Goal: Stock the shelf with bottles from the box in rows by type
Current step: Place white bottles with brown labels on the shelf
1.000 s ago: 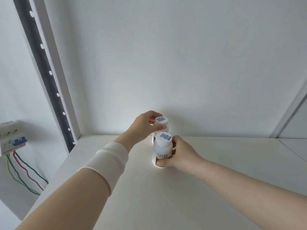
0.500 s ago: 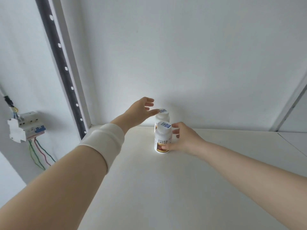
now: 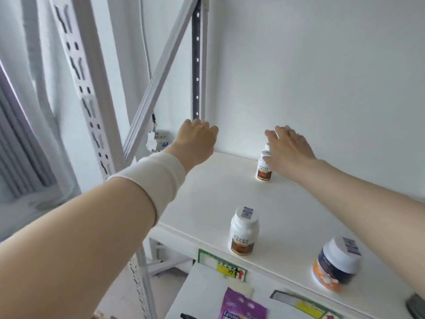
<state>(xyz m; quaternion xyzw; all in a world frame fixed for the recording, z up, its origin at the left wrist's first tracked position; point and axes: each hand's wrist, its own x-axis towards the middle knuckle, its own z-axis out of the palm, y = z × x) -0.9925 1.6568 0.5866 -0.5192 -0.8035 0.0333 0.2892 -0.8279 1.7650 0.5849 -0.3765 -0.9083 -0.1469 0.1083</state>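
White caps tell the story in the head view, your only one: a second ago your left hand (image 3: 195,139) pinched the cap of the rear bottle (image 3: 267,146) and your right hand (image 3: 290,149) was wrapped round the front bottle (image 3: 263,169), and now both have let go. Your left hand has swung off to the back left corner by the perforated upright (image 3: 197,65), fingers loose, carrying nothing. Your right hand hangs over the pair with fingers straight and spread, gripping nothing; it overlaps the caps, so whether it brushes them cannot be told. The front bottle stands upright deep on the shelf (image 3: 213,194), and the rear bottle shows only a sliver of cap directly behind it, so close they may touch. That placement looks finished to me: a row of this type is begun, running front to back. Your head has drawn back too, bringing more into sight: a matching white bottle (image 3: 244,231) alone near the shelf's front edge, well apart from the pair, and to its right a blurred dark jar (image 3: 334,264) with an orange band. The matching one likely belongs in that row, the jar in a row of its own
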